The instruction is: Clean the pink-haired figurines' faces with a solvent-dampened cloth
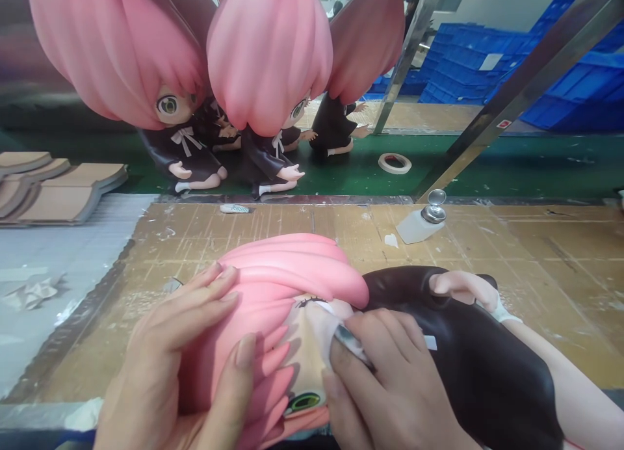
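A large pink-haired figure [292, 261] in a black dress [478, 346] lies on its side on the bench, head to the left and legs to the right. My left hand [190, 352] rests with fingers spread on the pink hair. Pinched in my right hand [385, 372] is a white cloth [322, 326], pressed against the figure's face near one eye. A dark, shiny spot shows between my right fingers; I cannot make out what it is. The green eye [305, 402] lies uncovered below the cloth.
Similar figures [268, 53] sit on a green surface behind the bench. A pump bottle [422, 222] stands at the back right, with a tape roll [394, 164] beyond it. Curved tan pieces [68, 188] are stacked left, above crumpled paper [35, 292]. A metal post [511, 86] slants at right.
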`<state>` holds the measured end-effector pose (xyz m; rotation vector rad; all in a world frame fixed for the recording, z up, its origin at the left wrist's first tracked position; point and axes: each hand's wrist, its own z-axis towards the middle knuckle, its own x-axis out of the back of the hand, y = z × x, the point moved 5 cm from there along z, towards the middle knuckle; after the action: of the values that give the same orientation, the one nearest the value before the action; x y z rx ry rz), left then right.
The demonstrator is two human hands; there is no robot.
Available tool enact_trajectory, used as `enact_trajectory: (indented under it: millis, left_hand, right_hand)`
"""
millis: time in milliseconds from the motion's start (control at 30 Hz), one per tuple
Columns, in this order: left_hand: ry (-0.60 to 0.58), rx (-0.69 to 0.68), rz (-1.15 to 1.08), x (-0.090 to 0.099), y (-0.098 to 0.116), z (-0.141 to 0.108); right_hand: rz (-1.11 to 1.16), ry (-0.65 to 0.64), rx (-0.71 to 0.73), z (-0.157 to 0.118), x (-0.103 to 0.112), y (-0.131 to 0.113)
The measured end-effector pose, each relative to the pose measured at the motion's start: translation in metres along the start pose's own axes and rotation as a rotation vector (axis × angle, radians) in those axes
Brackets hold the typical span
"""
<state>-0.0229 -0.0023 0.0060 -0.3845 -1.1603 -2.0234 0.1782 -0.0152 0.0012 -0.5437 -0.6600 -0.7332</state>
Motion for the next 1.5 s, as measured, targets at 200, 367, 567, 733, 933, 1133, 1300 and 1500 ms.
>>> enact_trajectory:
  millis: [200, 367, 567, 733, 933, 1133, 1300, 1500]
  left_hand:
    - [-0.048, 0.063, -0.011, 0.000, 0.007, 0.004]
    - [-0.064, 0.053, 0.028, -0.001, 0.006, 0.002]
    - [-0.055, 0.098, -0.015, 0.001, 0.001, 0.002]
    - [-0.045, 0.073, -0.015, 0.000, 0.002, 0.005]
    - [-0.026, 0.088, -0.016, 0.000, 0.006, 0.002]
    - [-0.024, 0.084, -0.007, 0.000, 0.007, 0.002]
    - [-0.003, 0.106, -0.019, 0.001, 0.007, 0.003]
    - [-0.023, 0.099, -0.016, 0.001, 0.005, 0.002]
  right_hand:
    - [-0.045, -0.029, 0.000, -0.002, 0.000, 0.004]
    - [-0.058, -0.039, 0.007, -0.009, 0.004, 0.007]
    - [-0.040, -0.013, -0.003, -0.007, 0.000, 0.006]
    - [-0.050, -0.079, 0.000, -0.016, 0.007, 0.013]
    - [0.004, -0.014, -0.022, -0.013, 0.003, 0.012]
    - [0.034, -0.086, -0.016, -0.017, 0.008, 0.018]
    - [0.132, -0.022, -0.112, -0.014, 0.001, 0.018]
    - [0.145, 0.007, -0.171, -0.028, 0.002, 0.020]
